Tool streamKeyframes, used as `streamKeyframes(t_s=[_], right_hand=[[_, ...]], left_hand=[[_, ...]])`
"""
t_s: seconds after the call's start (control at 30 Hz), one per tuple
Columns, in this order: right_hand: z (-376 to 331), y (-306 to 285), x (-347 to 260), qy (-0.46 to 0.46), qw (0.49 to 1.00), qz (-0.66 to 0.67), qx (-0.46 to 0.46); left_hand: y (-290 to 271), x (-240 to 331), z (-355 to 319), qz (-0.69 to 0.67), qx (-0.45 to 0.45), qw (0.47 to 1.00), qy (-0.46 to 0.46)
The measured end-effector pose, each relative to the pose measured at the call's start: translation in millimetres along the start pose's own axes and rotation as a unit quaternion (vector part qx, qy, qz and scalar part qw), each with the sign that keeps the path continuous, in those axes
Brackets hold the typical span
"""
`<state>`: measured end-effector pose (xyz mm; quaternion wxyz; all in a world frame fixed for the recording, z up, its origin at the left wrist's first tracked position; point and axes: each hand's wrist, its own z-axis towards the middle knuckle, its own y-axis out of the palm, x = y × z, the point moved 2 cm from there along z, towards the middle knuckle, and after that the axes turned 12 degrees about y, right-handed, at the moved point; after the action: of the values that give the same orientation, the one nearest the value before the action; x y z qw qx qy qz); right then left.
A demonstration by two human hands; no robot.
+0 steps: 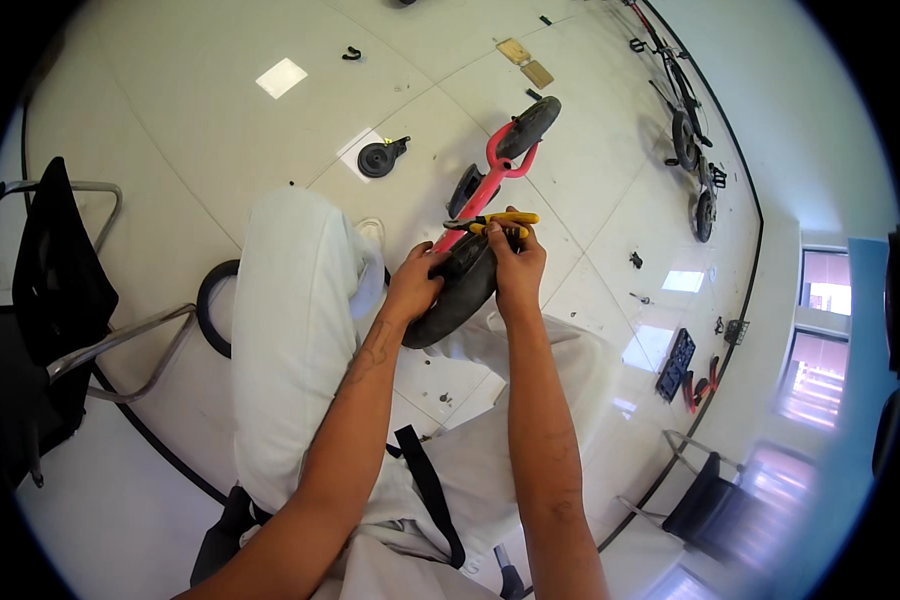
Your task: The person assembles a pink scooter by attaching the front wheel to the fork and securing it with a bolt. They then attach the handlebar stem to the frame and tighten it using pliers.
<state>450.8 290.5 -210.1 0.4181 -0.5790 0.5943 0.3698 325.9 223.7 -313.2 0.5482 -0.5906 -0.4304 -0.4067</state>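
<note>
The right hand (518, 268) grips yellow-handled pliers (492, 221) lying left-right just beyond the black wheel (455, 295); the left hand (413, 285) clasps the wheel's near-left rim, fingers curled.

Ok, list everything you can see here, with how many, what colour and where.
small bike: one, red frame, black wheels, floor ahead, near wheel between the hands
pliers: one, yellow handles, in right hand
loose tyre: one, black, floor by left knee
wheel part: one, black, floor ahead left
chair: one, black, metal frame, left
second bike: one, dark, far right by wall
left hand: on near wheel
right hand: gripping pliers
</note>
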Motion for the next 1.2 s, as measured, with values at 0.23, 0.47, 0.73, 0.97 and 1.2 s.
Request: streamKeyframes(t_s=[0.23, 0.47, 0.73, 0.97, 1.2], right_hand=[[-2, 3, 0, 0.011, 0.999, 0.038, -0.002], [3, 5, 6, -0.049, 0.996, 0.046, 0.056], [2, 1, -2, -0.059, 0.996, 0.013, 0.065], [-1, -26, -17, -0.077, 0.971, 0.195, 0.116], [-12, -55, -8, -0.091, 0.917, 0.298, 0.251]], left_hand=[[-4, -20, -6, -0.11, 0.071, 0.987, -0.098], [-6, -13, -4, -0.094, 0.061, 0.988, -0.105], [-11, -1, -7, -0.173, 0.093, 0.978, -0.075], [-11, 2, -8, -0.139, 0.056, 0.987, -0.066], [-6, -2, -5, -0.046, -0.044, 0.998, 0.007]])
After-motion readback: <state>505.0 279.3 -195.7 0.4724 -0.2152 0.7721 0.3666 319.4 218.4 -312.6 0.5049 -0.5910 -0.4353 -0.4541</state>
